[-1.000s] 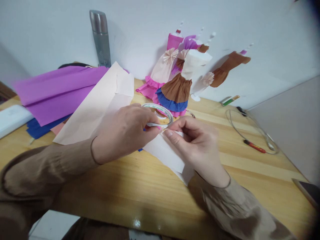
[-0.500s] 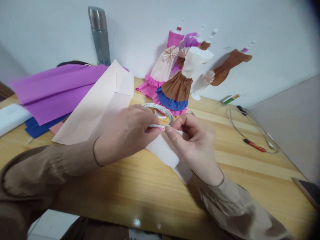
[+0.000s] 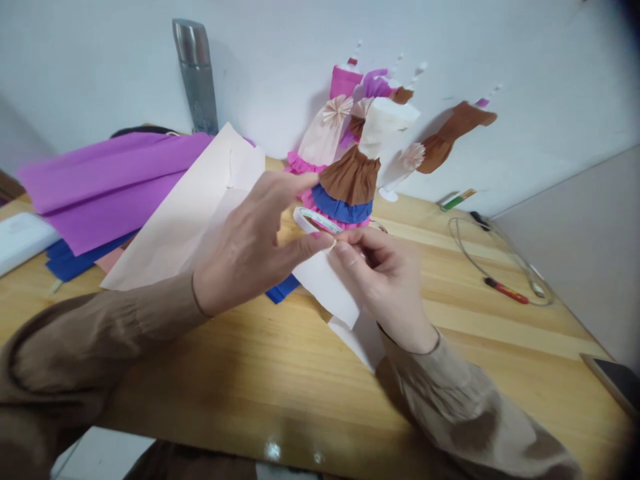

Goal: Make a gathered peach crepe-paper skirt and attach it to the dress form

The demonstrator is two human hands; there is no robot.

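My left hand [image 3: 250, 240] is lifted above the wooden table [image 3: 500, 333] and holds a white tape roll [image 3: 315, 221] between thumb and fingers. My right hand [image 3: 383, 283] meets it at the fingertips, pinching at the roll's edge and a folded white paper piece [image 3: 327, 283] that hangs below both hands. A blue paper scrap [image 3: 283, 290] shows under the left hand.
Purple crepe sheets [image 3: 105, 180], a cream sheet [image 3: 185, 220] and blue paper lie at left. Paper dress models [image 3: 350, 153] stand by the wall beside a steel flask [image 3: 195, 73]. A wire with a red tool [image 3: 505, 291] lies right, a phone [image 3: 613, 380] at the edge.
Both hands rose off the table. The left hand tilted the tape roll upward and its fingers spread, uncovering the blue scrap beneath.
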